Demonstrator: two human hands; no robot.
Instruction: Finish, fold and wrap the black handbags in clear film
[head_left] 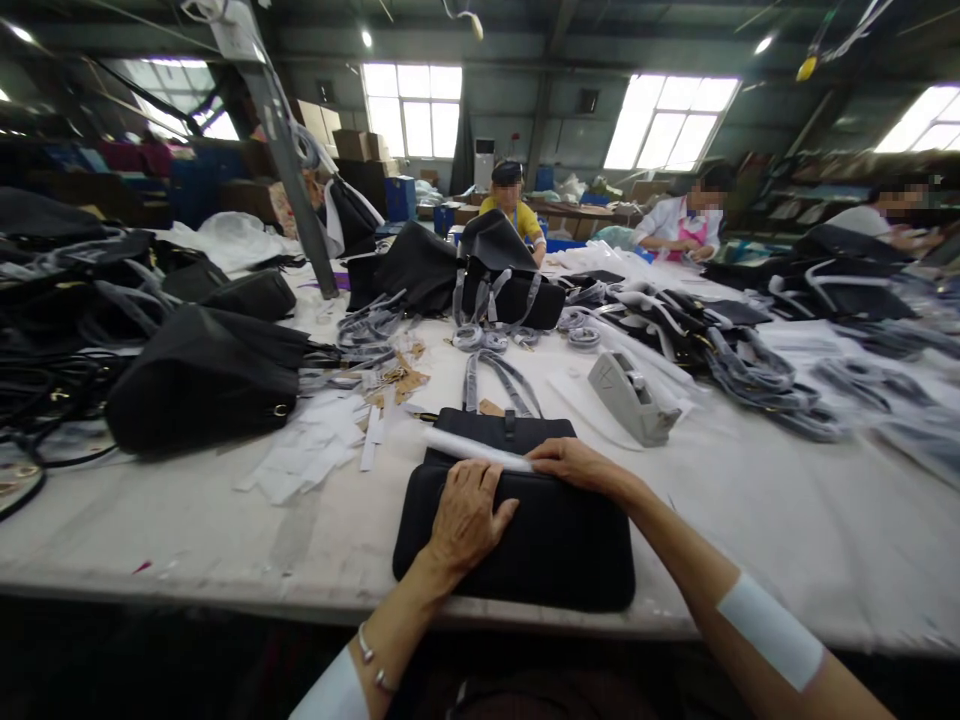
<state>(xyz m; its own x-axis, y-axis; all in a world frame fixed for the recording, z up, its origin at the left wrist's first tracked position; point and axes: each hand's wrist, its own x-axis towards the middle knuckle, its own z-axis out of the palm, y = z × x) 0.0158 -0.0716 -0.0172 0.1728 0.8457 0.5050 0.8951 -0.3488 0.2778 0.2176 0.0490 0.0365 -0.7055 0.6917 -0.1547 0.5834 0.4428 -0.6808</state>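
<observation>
Lying flat at the near edge of the white-covered table (750, 540), a black bag (562, 545) forms the centre of the clock face used here. The left hand (472, 510) rests palm down on its front panel toward 10 o'clock, fingers close together, thumb spread wide. The right hand (574, 463) lies at the bag's upper edge near 1 o'clock, its fingertips at the inner end of a white strip (465, 443); whether they pinch it cannot be told. The strip, blurred at its outer end, extends toward 11 o'clock across a black panel bearing a small tab (510, 425). Plastic-wrapped straps (499, 380) loop away at 12 o'clock, with a brown tag (491, 408) between them. A grey tape dispenser (634, 395) stands between 1 and 2 o'clock. Loose brown tags (409, 380) lie at 11 o'clock and white slips (311, 445) at 10 o'clock; any print on them is too small to read. Beyond the slips, also at 10 o'clock, lies a larger black bag (206, 385); coiled wrapped straps (757, 375) lie at 2 o'clock. Farther out are a co-worker in a yellow top (529, 218) at 12 o'clock and another in a pink apron (701, 235) at 1 o'clock.
</observation>
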